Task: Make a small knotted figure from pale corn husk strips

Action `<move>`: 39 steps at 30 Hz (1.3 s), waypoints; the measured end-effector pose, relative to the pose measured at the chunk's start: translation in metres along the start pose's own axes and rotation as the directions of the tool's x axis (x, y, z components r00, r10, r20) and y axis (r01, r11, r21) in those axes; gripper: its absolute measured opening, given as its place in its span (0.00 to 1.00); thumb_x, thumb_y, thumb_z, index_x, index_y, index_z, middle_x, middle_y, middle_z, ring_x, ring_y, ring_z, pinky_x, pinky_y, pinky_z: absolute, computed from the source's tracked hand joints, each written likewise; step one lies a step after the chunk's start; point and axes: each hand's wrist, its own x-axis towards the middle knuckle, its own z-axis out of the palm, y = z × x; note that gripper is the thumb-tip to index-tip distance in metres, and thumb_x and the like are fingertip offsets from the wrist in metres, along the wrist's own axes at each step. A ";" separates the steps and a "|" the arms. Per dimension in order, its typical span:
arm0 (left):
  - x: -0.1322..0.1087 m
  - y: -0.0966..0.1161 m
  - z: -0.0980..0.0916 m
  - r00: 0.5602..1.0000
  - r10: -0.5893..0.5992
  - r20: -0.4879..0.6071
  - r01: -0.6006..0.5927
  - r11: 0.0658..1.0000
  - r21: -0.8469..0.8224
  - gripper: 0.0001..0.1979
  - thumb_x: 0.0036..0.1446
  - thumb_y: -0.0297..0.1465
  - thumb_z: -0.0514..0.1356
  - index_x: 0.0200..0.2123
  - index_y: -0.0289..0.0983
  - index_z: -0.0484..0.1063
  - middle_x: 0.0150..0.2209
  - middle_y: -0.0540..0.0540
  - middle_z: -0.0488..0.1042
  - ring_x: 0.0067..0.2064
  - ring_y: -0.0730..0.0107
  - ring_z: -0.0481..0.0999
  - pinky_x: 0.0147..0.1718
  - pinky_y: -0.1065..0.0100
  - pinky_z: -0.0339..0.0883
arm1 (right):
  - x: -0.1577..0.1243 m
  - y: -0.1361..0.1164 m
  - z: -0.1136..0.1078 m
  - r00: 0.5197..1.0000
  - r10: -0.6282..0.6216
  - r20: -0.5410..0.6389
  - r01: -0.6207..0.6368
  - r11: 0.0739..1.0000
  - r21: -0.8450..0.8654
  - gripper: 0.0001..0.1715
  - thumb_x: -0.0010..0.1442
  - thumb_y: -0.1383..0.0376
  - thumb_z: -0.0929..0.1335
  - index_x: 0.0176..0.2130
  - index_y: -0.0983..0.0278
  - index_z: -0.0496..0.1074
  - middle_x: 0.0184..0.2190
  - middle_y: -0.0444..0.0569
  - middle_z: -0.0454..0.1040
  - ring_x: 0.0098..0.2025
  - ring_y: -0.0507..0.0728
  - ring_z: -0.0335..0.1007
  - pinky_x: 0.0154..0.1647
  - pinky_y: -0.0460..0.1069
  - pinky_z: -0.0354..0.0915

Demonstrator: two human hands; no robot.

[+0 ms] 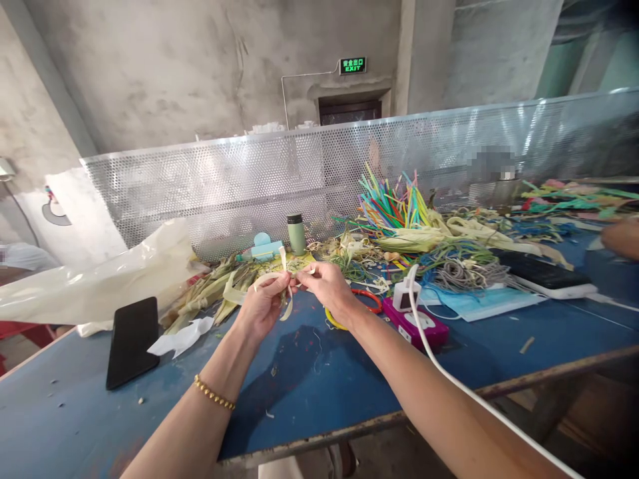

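Note:
My left hand [263, 303] and my right hand [324, 286] meet above the blue table [309, 386], both pinched on pale strips of corn husk [285, 279]. One strip curls in a loop over my left fingers and another hangs down below them. A heap of green and tan corn husks [210, 293] lies just behind my left hand. Scissors with red and yellow handles [367, 303] lie under my right wrist.
A black phone [132, 339] lies at the left, beside a white scrap [182, 336]. A magenta device [419, 322] with a white cable, a face mask [484, 303], a power bank [542, 273], coloured strips [394, 203], a green bottle [296, 234] and a perforated metal screen [224, 186] stand behind. Another person's hand [622, 238] shows at the right.

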 end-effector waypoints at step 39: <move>-0.009 -0.002 0.008 0.980 -0.068 0.187 0.040 0.988 0.151 0.05 0.42 0.29 0.67 0.22 0.33 0.75 0.23 0.47 0.73 0.27 0.72 0.70 0.29 0.69 0.63 | -0.011 -0.012 0.009 0.998 -0.061 -0.014 0.062 0.980 0.189 0.12 0.50 0.61 0.72 0.25 0.64 0.67 0.17 0.41 0.68 0.15 0.49 0.61 0.15 0.46 0.62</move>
